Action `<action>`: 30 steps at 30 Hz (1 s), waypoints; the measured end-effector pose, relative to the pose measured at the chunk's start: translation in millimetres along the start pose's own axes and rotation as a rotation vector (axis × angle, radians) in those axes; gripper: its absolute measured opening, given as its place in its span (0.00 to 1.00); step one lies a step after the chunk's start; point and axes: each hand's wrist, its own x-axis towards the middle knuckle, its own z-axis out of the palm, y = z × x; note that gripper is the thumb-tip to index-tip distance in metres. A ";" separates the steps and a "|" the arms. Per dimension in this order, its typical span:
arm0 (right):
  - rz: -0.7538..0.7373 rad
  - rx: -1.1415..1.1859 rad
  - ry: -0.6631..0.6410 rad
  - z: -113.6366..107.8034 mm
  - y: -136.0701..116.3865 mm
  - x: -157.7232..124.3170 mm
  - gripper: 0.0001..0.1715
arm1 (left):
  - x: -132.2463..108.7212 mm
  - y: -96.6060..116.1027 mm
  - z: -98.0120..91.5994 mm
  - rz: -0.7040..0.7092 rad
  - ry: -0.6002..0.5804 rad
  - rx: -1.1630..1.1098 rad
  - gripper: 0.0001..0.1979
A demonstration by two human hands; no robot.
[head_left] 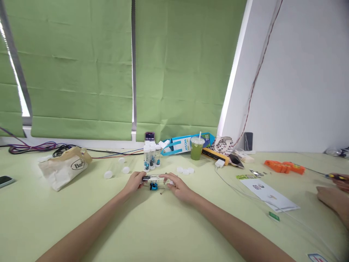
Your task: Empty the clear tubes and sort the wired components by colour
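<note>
A clear plastic tube (157, 179) lies crosswise between my two hands, with something dark inside near its left end. My left hand (134, 182) is closed round that left end. On the opposite end, by a white cap, the fingers and thumb of my right hand (176, 186) are closed. A small blue metal part (154, 186) with black bits sits just below the tube, and thin wires or sticks lie beside it. Behind my hands stand several upright clear tubes (152, 156) with white caps, blue parts inside them.
Loose white caps (185, 171) lie right of the tubes; more clear tubes (116, 168) lie left, near a paper bag (67, 167). A green drink cup (196, 148) stands behind by a power strip (215, 155). Another person's hand (334, 198) is at far right, near orange parts (285, 167).
</note>
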 end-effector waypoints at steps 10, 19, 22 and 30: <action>0.101 0.058 0.106 0.0 19.8 -10.5 0.16 | -4.4 -1.4 14.0 0.008 -0.083 0.137 0.20; 0.173 -0.012 0.066 -20.0 22.0 -33.7 0.14 | -31.9 24.0 23.6 0.157 -0.279 0.393 0.27; 0.169 -0.021 0.023 -20.6 20.1 -36.0 0.17 | -34.6 25.6 18.2 0.194 -0.351 0.454 0.26; 0.188 -0.055 -0.053 -21.6 26.2 -38.3 0.19 | -29.3 19.8 8.3 0.318 -0.410 0.552 0.22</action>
